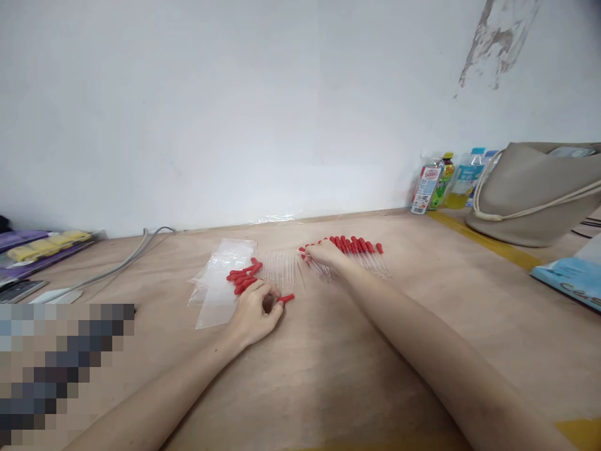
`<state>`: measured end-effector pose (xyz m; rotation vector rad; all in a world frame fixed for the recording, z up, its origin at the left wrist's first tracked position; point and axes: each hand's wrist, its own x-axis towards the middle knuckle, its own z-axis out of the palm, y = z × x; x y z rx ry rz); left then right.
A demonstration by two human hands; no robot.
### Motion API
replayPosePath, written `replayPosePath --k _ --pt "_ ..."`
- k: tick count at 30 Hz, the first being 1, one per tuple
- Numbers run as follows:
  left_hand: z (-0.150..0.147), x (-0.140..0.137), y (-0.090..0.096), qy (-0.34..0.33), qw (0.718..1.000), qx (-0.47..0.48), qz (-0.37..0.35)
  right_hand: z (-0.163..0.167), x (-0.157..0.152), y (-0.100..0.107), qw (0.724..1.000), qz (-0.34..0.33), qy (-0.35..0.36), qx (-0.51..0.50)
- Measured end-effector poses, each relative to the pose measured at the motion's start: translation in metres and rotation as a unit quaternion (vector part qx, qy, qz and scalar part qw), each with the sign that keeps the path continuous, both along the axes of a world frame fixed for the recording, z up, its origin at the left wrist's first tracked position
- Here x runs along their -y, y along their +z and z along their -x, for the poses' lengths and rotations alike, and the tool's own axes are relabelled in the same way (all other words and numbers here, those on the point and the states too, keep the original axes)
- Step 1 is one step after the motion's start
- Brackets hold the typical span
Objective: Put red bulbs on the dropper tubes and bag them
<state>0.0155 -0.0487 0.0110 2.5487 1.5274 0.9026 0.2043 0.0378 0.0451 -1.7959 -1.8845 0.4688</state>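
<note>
My left hand point(256, 313) is closed in a pinch on a red rubber dropper bulb point(287, 298), whose narrow end points right. Just behind it lies a small heap of loose red bulbs point(240, 275). Bare glass dropper tubes point(277, 269) lie side by side between my hands, one slightly apart at the right. My right hand point(323, 252) reaches over a row of droppers with red bulbs point(359, 245), near the row's left end. Its fingers are pressed together, and what they grip is too small to make out.
Clear plastic bags point(218, 285) lie left of the bulbs. A grey cable point(126, 260) and yellow-and-purple packs point(49, 247) are farther left. At the back right stand a carton point(426, 188), drink bottles point(464, 181) and a beige bag point(535, 194). A blue packet point(566, 282) lies at the right.
</note>
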Motion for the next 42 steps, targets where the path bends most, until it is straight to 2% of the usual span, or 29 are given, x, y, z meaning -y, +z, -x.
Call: replayPosePath --k 4,6,7,11,15,20,24,29,34,39,42 --pt "-0.005 0.001 -0.001 -0.058 0.997 -0.014 -0.041 -0.026 0.026 -0.002 0.998 -0.002 0.050 -0.032" --pt "-0.007 -0.001 -0.003 -0.075 0.996 -0.020 -0.038 -0.041 0.046 -0.009 0.989 -0.091 0.112 -0.021" --pt "-0.008 -0.003 -0.005 -0.075 0.996 -0.018 -0.033 -0.048 0.056 -0.014 0.983 -0.114 0.144 -0.003" --pt "-0.009 -0.006 -0.010 -0.065 0.998 0.003 -0.027 -0.073 0.084 -0.033 0.963 -0.163 0.209 0.043" --pt "-0.010 -0.005 -0.010 -0.083 0.996 0.022 -0.028 -0.081 0.087 -0.037 0.960 -0.160 0.225 0.051" --pt "-0.012 -0.002 -0.007 -0.095 0.995 0.028 -0.009 -0.067 0.081 -0.039 0.949 -0.164 0.267 0.009" --pt "-0.012 -0.002 -0.008 -0.112 0.993 0.034 -0.022 -0.055 0.082 -0.048 0.951 -0.177 0.252 0.002" --pt "-0.013 -0.003 -0.012 -0.109 0.992 0.025 -0.063 -0.052 0.090 -0.050 0.944 -0.240 0.227 0.004" --pt "-0.020 -0.001 -0.011 -0.106 0.992 0.039 -0.054 -0.047 0.093 -0.047 0.944 -0.267 0.192 -0.002" --pt "-0.025 0.003 -0.008 -0.096 0.994 0.055 -0.023 -0.045 0.090 -0.050 0.926 -0.312 0.214 -0.002" --pt "-0.026 0.004 -0.007 -0.099 0.993 0.062 0.000 -0.046 0.090 -0.049 0.922 -0.313 0.227 0.000"
